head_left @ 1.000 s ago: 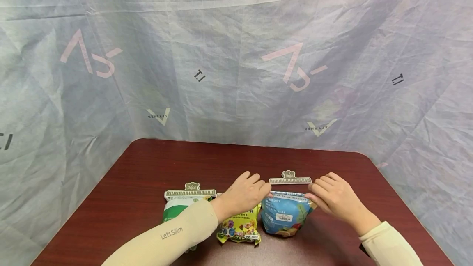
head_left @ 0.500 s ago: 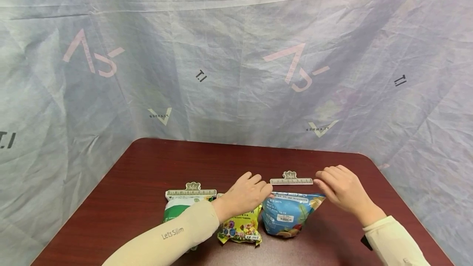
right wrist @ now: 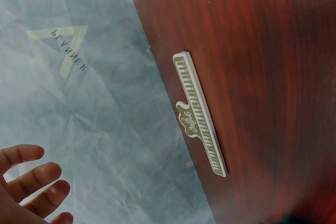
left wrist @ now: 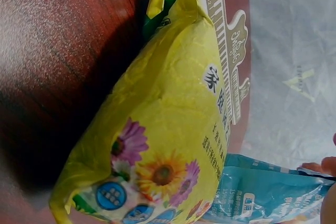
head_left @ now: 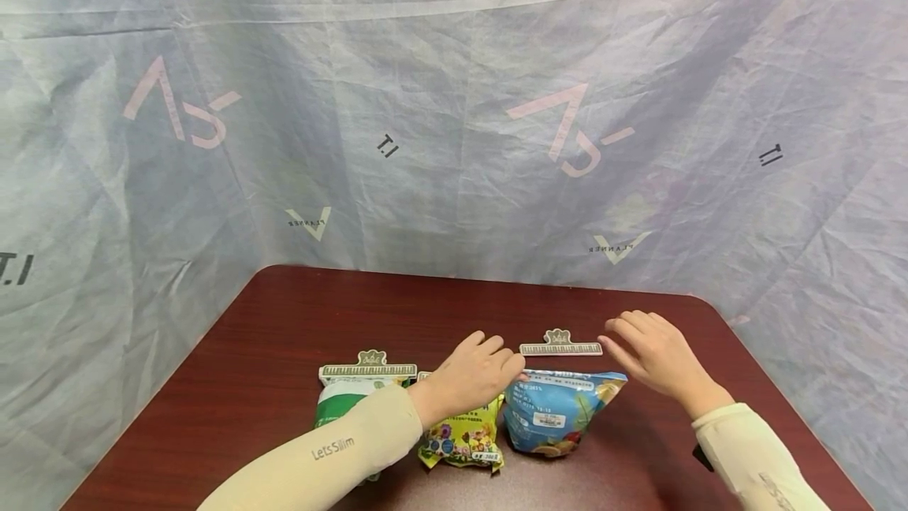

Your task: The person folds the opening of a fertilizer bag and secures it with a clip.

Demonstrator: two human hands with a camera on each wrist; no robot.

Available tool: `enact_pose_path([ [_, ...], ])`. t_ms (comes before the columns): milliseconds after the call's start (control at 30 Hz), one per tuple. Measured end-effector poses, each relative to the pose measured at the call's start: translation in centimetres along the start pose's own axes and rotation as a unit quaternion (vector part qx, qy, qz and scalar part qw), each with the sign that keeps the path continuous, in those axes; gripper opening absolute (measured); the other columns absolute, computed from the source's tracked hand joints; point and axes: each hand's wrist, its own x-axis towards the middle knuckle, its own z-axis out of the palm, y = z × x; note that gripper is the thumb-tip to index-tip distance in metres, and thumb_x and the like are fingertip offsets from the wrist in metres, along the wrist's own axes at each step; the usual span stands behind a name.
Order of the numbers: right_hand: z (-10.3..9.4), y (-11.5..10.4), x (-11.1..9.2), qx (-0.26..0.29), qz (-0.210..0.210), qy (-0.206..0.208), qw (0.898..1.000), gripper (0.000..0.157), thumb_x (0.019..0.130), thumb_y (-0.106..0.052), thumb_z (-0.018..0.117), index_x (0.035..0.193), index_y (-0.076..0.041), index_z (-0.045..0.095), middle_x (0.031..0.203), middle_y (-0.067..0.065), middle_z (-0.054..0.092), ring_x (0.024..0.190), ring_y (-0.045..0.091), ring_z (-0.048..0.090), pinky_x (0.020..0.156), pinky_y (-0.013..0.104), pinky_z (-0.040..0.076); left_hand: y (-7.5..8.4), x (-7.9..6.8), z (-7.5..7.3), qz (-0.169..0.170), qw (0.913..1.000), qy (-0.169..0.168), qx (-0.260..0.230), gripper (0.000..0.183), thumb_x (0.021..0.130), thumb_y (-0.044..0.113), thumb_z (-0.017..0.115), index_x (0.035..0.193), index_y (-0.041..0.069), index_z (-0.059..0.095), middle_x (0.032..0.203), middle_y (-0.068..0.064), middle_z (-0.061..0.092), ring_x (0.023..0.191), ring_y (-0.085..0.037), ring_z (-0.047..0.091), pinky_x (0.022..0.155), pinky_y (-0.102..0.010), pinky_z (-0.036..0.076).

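Observation:
My left hand [head_left: 471, 373] pinches the top left corner of a blue bag [head_left: 549, 412], whose upper edge is folded flat and slopes up to a free right corner. In the left wrist view, the fingertips [left wrist: 328, 166] show at that bag's edge. My right hand [head_left: 653, 353] holds nothing, its fingers loosely bent above and right of the bag. Just left of those fingers, a long bag clip [head_left: 560, 349] with a piano-key pattern lies loose on the table; the right wrist view shows this clip [right wrist: 199, 114] whole.
A yellow flower-printed bag [head_left: 464, 432] stands left of the blue one, its own clip [left wrist: 220, 40] along the top. Further left is a green and white bag [head_left: 347, 400] with another clip [head_left: 367, 371], partly behind my left sleeve. Grey cloth [head_left: 454, 140] hangs behind the dark red table [head_left: 284, 306].
My right hand has let go of the blue bag's right corner and moved up and right, its fingers loosening. My left hand has stayed at the other corner.

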Motion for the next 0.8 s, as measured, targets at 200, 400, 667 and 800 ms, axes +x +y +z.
enact_pose_path([
  [200, 1.0, 0.4, -0.4, -0.003, 0.012, -0.019, 1.000, 0.037, 0.094, -0.039, 0.045, 0.085, -0.009, 0.063, 0.080, 0.000, 0.057, 0.068, 0.018, 0.053, 0.055, 0.036, 0.041, 0.0, 0.0, -0.1, -0.002, 1.0000, -0.003, -0.002, 0.032, 0.100, 0.035, 0.034, 0.077, 0.016, 0.044, 0.065, 0.009, 0.049, 0.060, -0.011, 0.032, 0.056, -0.027, 0.025],
  [400, 2.2, 0.8, -0.5, 0.000, 0.020, -0.041, 0.999, 0.039, 0.095, -0.041, 0.042, 0.086, -0.009, 0.063, 0.080, -0.001, 0.056, 0.067, 0.018, 0.052, 0.054, 0.036, 0.041, -0.1, 0.0, 0.0, 0.001, 1.0000, 0.002, 0.002, 0.032, 0.100, 0.035, 0.034, 0.076, 0.016, 0.044, 0.063, 0.009, 0.049, 0.060, -0.011, 0.028, 0.055, -0.027, 0.025],
  [667, 3.4, 1.1, -1.1, -0.001, 0.046, -0.104, 0.994, 0.047, 0.095, -0.049, 0.038, 0.093, -0.009, 0.062, 0.086, 0.002, 0.057, 0.071, 0.019, 0.055, 0.059, 0.037, 0.045, 0.0, 0.1, -0.3, -0.001, 1.0000, -0.001, -0.006, 0.031, 0.099, 0.036, 0.035, 0.076, 0.016, 0.044, 0.063, 0.010, 0.050, 0.060, -0.011, 0.028, 0.055, -0.026, 0.024],
  [800, 4.0, 1.2, -1.4, 0.009, 0.058, -0.122, 0.991, 0.027, 0.084, -0.033, 0.065, 0.096, -0.009, 0.061, 0.088, 0.002, 0.057, 0.071, 0.017, 0.053, 0.060, 0.037, 0.046, 0.0, 0.1, -0.1, 0.001, 1.0000, 0.001, -0.003, 0.031, 0.098, 0.036, 0.037, 0.076, 0.016, 0.044, 0.063, 0.010, 0.050, 0.059, -0.011, 0.030, 0.055, -0.026, 0.024],
])
